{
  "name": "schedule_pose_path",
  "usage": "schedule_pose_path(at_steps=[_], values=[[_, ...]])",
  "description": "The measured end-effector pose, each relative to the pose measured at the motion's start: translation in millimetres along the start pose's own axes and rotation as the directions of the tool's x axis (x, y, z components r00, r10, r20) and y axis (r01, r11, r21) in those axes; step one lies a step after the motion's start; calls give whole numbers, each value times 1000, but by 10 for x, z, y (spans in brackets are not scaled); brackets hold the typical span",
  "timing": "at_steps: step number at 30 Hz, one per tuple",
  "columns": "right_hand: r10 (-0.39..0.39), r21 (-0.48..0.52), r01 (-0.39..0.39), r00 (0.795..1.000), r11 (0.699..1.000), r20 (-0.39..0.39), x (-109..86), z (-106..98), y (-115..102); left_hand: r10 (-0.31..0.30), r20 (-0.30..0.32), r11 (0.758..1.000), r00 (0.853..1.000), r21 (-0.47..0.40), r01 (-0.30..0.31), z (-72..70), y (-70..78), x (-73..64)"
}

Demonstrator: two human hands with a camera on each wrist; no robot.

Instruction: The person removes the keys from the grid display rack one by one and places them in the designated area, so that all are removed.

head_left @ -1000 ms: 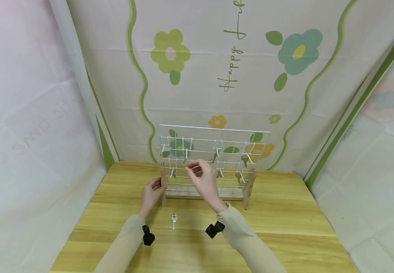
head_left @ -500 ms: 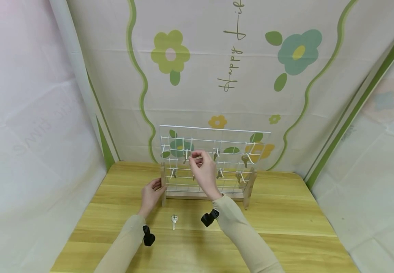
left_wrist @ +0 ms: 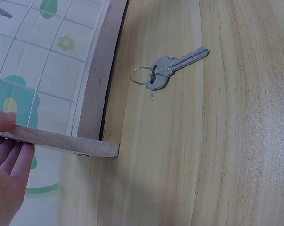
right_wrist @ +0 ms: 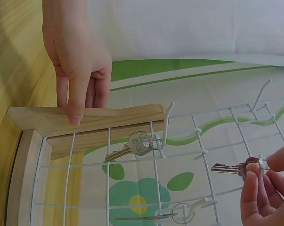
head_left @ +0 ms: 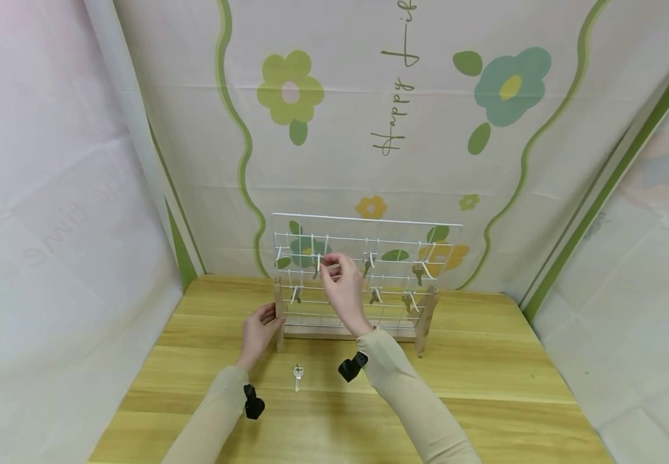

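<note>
Left hand (head_left: 259, 332): at left end of rack (head_left: 311, 331), gripping its upright between thumb and fingers. Right hand (head_left: 343, 289): in front of rack, left of its centre, higher than the left; fingers bent, thumb and fingertips in a pinch. Left forearm (head_left: 209, 412) slants rightward toward rack; right forearm (head_left: 416, 403) slants leftward toward it.

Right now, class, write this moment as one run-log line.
left hand: holds wooden upright | right hand: pinches key at wire rack | loose key: on table

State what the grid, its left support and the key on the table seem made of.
Grid: probably metal wire, coated white; bars are thin and smooth.
Left support: wood, matte; pale grain shows.
Key: silvery bare metal, seemingly, with a dull sheen; alloy unclear.
</note>
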State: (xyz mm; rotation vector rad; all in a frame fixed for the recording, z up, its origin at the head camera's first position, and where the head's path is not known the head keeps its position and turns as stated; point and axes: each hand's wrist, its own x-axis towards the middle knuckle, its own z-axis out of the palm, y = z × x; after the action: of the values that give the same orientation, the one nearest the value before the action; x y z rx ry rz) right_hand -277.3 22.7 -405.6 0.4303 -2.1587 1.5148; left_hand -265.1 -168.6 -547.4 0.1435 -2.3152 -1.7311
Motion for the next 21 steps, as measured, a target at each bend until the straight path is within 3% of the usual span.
schedule_pose_path(at_steps=[8, 21], values=[[17, -16, -17, 1000, 1000, 8, 38, 10, -16, 22, -8, 1000, 1000, 10, -22, 16, -19, 1], [-27, -17, 27, 999, 999, 17, 24, -32, -38, -6, -5, 1000, 1000, -12, 6, 7, -12, 6]])
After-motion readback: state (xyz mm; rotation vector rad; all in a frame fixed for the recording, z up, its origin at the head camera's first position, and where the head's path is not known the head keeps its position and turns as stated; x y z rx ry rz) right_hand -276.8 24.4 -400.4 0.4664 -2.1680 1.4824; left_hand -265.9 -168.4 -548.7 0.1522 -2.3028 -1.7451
